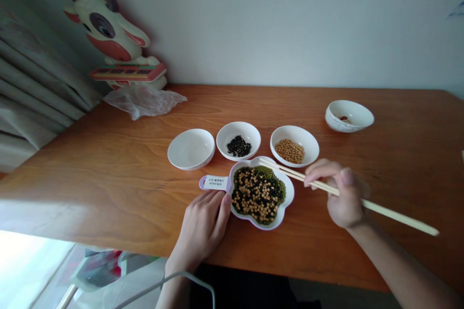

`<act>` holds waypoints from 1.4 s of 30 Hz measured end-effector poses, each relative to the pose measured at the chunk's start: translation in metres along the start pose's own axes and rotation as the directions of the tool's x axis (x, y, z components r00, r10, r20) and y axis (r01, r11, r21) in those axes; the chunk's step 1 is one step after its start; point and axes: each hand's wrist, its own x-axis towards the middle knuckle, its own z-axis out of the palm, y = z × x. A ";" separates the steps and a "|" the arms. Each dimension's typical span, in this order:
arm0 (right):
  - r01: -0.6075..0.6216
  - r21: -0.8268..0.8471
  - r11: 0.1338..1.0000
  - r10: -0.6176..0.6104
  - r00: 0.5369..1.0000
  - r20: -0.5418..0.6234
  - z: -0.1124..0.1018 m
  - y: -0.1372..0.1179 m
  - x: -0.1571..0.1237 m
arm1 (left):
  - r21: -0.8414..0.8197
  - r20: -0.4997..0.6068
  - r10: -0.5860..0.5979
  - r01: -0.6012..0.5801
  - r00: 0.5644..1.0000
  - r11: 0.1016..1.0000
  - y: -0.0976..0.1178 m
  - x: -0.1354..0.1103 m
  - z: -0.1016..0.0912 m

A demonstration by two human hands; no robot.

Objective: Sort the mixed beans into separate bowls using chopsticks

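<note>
My right hand is closed around a pair of chopsticks. Their tips hover over or touch the upper edge of a flower-shaped dish; I cannot make out anything between them. Mixed beans, tan, black and green, fill the dish. My left hand rests at the dish's left side, its fingers curled by the labelled handle. Behind the dish stand a white bowl of black beans and a white bowl of soybeans. To their left is a bare white bowl.
A patterned bowl with a few small bits inside stands at the back right. Back left, a crumpled plastic bag lies before a cow-shaped toy keyboard. A grey cable crosses my left forearm. The wooden table meets the wall behind.
</note>
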 end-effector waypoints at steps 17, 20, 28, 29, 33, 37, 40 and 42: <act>-0.245 -0.035 0.969 0.240 0.896 0.375 0.019 -0.004 -0.009 | 0.001 -0.001 0.000 0.000 1.000 1.000 -0.001 0.000 0.000; -0.239 -0.041 0.970 0.237 0.899 0.368 0.020 -0.004 -0.009 | 0.004 0.000 -0.001 0.001 1.000 1.000 -0.001 -0.001 0.000; -0.275 -0.015 0.961 0.262 0.899 0.351 0.020 -0.003 -0.011 | 0.010 0.010 -0.007 0.007 1.000 1.000 0.002 0.000 -0.002; -0.281 -0.013 0.960 0.267 0.899 0.347 0.021 -0.003 -0.011 | 0.011 0.011 -0.006 0.006 1.000 1.000 0.002 0.000 -0.002; -0.247 -0.034 0.968 0.243 0.905 0.348 0.023 -0.004 -0.010 | 0.019 0.001 0.001 -0.001 1.000 1.000 0.004 0.001 -0.003; -0.198 -0.074 0.977 0.212 0.906 0.367 0.026 -0.005 -0.010 | 0.024 -0.003 0.009 -0.009 1.000 1.000 0.005 0.001 -0.004; -0.166 -0.071 0.984 0.180 0.918 0.354 0.027 -0.003 -0.010 | 0.023 -0.006 0.012 -0.012 1.000 1.000 0.005 0.001 -0.003; -0.157 -0.058 0.986 0.168 0.926 0.339 0.027 -0.002 -0.010 | 0.020 -0.005 0.014 -0.014 1.000 1.000 0.005 0.000 -0.003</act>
